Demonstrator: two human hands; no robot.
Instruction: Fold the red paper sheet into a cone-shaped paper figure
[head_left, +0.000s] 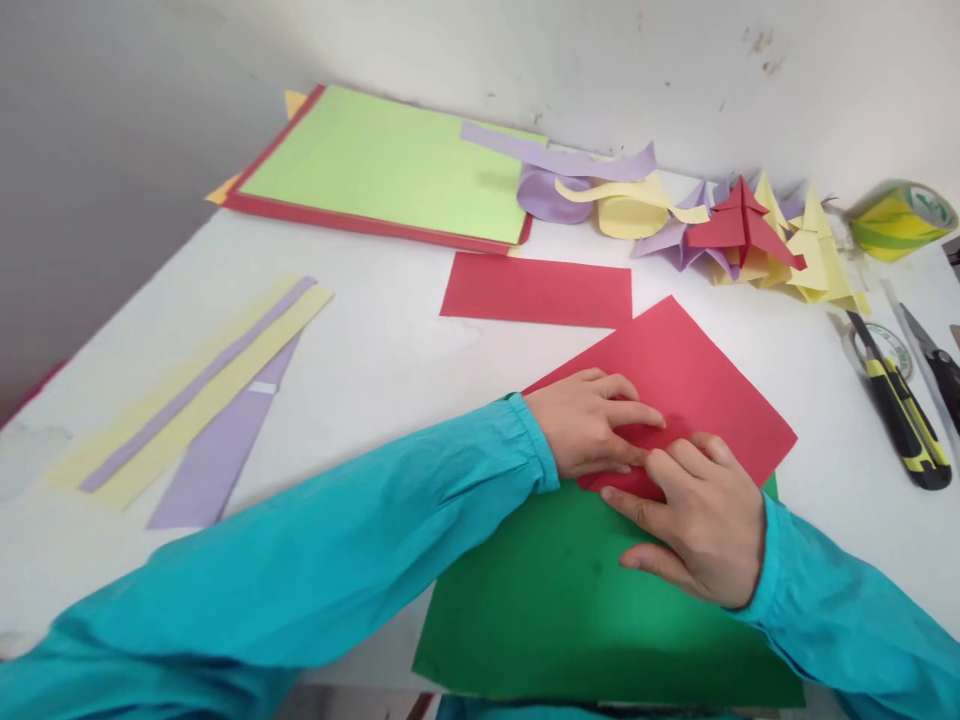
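Pressing first fold into red paper square over green card sheet with flat, open-fingered left hand and right hand

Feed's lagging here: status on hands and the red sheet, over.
Both down: left hand and right hand pressing near corner of red sheet. It lies partly on green sheet. Utility knife apart, at right.

Brightness: bright and even; we see the white table nearly washed out and the left wall greyer.
Shadows: soft and faint, under the right hand on the green sheet.
Glare: mild sheen on the tape roll.
Focus: centre sharp, right edge softer.
Distortion: we note wide-angle stretch at the edges.
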